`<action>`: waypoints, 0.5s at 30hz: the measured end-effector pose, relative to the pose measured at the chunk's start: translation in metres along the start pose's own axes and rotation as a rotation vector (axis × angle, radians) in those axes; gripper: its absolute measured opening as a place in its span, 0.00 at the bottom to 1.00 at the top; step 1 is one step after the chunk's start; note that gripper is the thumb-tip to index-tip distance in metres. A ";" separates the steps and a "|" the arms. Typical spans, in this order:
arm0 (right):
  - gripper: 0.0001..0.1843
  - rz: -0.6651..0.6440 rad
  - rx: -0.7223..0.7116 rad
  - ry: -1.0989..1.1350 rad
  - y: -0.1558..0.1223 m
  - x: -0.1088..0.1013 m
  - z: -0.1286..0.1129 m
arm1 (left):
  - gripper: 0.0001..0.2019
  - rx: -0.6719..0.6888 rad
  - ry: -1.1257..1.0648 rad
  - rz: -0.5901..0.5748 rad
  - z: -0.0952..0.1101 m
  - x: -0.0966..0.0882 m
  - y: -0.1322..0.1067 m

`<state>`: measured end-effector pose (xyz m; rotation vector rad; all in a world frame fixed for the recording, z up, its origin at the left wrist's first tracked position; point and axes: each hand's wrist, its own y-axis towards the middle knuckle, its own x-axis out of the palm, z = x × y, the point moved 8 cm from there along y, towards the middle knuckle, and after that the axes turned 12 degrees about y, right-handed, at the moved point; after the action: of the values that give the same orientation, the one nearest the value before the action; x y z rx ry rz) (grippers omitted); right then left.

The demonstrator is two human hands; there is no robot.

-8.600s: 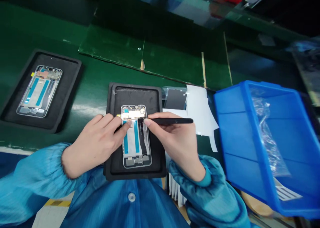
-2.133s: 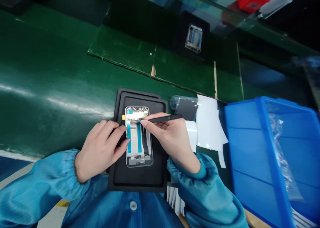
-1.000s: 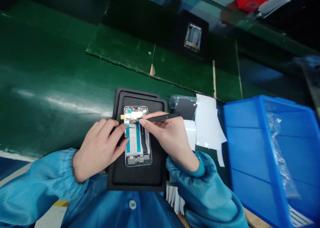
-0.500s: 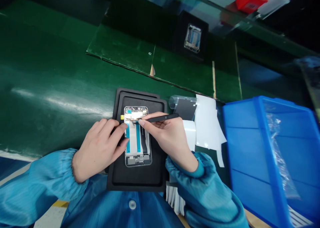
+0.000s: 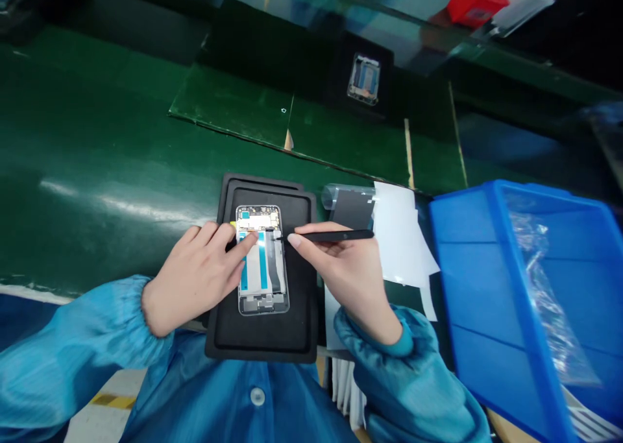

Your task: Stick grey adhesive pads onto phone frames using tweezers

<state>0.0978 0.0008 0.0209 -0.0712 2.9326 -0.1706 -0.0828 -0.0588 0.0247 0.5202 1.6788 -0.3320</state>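
Observation:
An opened phone lies face down on a black foam tray, showing its circuit board, a battery area with blue strips and a dark flex cable. My left hand rests over its left side, fingers spread. The extended index finger presses just below the circuit board. My right hand pinches black tweezers like a pen, their thin tip pointing left by the top of the flex cable. Whether the tip touches the cable, I cannot tell.
Right of the tray lie white sheets and a dark film piece. A blue bin with clear plastic bags stands farther right. Another opened phone sits in a black tray on the raised green board behind.
My right hand has drawn the tweezers rightward, from below the board to the flex cable. My left index finger has moved up and inward onto the phone. The view has shifted slightly.

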 end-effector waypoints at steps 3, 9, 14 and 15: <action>0.09 0.057 -0.008 0.014 -0.006 -0.028 0.007 | 0.21 0.034 -0.038 -0.030 -0.002 0.002 -0.001; 0.12 0.209 -0.067 0.238 0.000 -0.095 0.036 | 0.21 0.013 -0.032 0.014 -0.009 -0.005 -0.015; 0.13 0.376 -0.283 0.378 0.031 -0.147 0.046 | 0.15 0.055 -0.093 0.040 -0.008 -0.025 0.014; 0.14 0.390 -0.306 0.385 0.038 -0.153 0.048 | 0.13 0.054 -0.132 0.062 -0.006 -0.031 0.030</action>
<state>0.2564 0.0421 -0.0003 0.5429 3.2450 0.3627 -0.0688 -0.0354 0.0583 0.5766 1.5262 -0.3594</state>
